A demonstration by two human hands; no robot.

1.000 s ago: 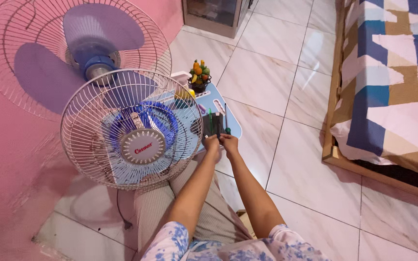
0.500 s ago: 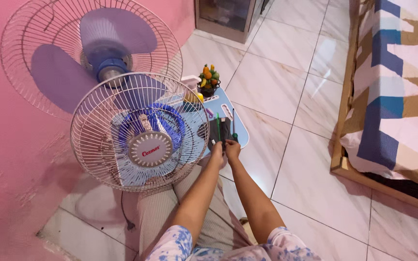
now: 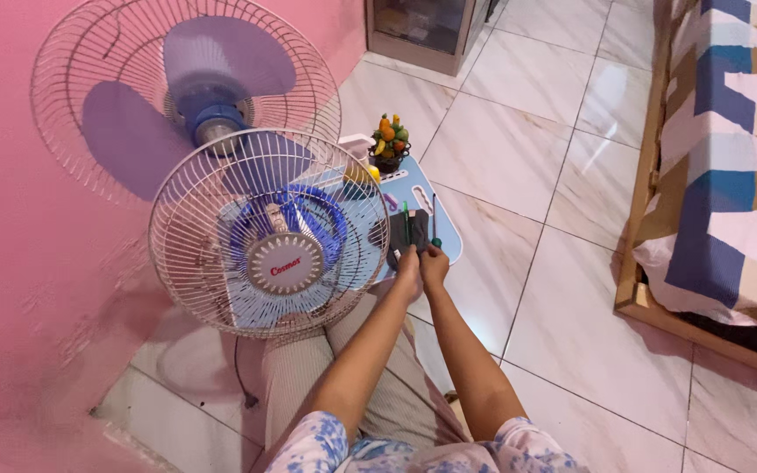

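— What have you got there?

— A dark tool pouch, lying on the small blue worktop on the floor ahead of me. Both my hands are on its near edge: left hand at the near left corner, right hand just beside it, touching. The fingers of both look pinched together on the fabric, though they are small in view and I would not swear to the grip.

— How does it handle?

— I judge it soft and light, floppy cloth with thin stiff tools in its slots; a green-handled screwdriver stands out of it. Hold it by the hem or a corner and it sags, so the tools could slide out. Better to take it across the middle, over the tools.

— What is around it?

— At twelve o'clock from the pouch, a small basket of toy fruit sits at the far end of the worktop. At nine o'clock, very near, the loose front fan guard leans upright against my knee, its rim just beside my left hand. Behind that, at ten o'clock, the fan with its blades bare stands by the pink wall. At three o'clock, well apart across the tiles, is the bed.

— Anything in the way?

— The guard crowds my left side; the fruit basket blocks a push forward.
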